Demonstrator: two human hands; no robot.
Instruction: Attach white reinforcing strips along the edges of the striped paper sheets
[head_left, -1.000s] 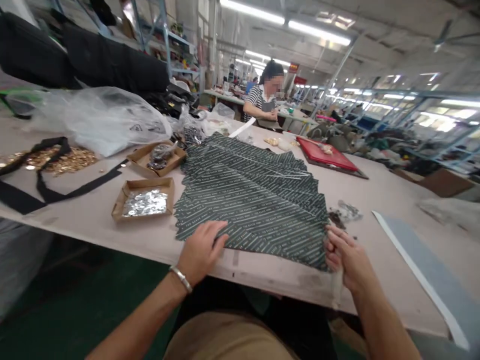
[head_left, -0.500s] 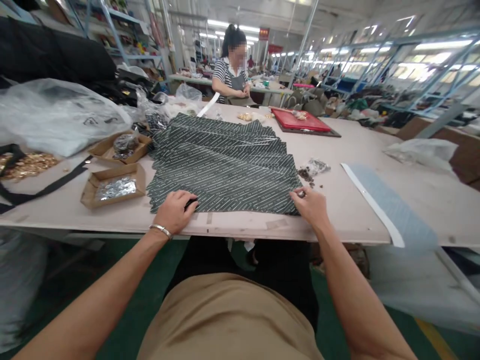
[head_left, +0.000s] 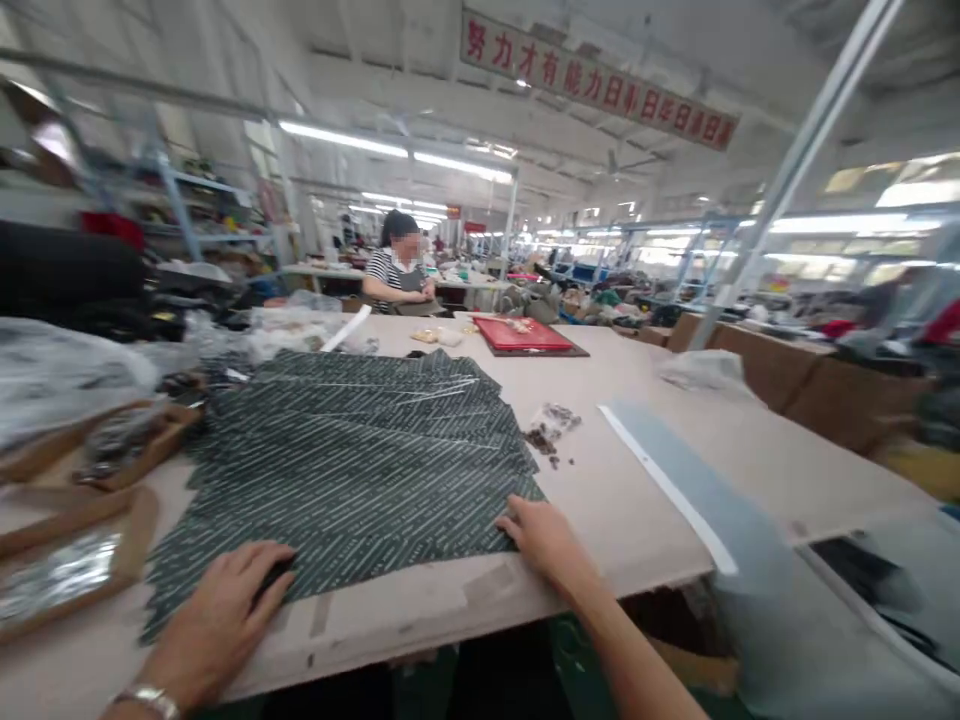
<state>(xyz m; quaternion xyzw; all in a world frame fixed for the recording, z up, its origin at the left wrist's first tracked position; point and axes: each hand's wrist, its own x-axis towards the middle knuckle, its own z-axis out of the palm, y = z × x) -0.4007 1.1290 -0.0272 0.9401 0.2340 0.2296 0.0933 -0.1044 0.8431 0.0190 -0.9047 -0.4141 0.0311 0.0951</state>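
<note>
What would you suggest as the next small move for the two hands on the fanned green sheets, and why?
Probably the right hand should pinch the top sheet's near right corner while the left hand presses the stack flat. The green sheets lie fanned on the table, both hands rest at their near edge, and the right fingertips touch that corner.

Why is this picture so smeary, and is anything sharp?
Head view: motion blur, likely a head turn, smears the left edge, softening the cardboard trays and plastic bag; the striped fabric, left hand and right hand read fairly clearly; ceiling tube lights glare white; the wide lens stretches the corners.
</note>
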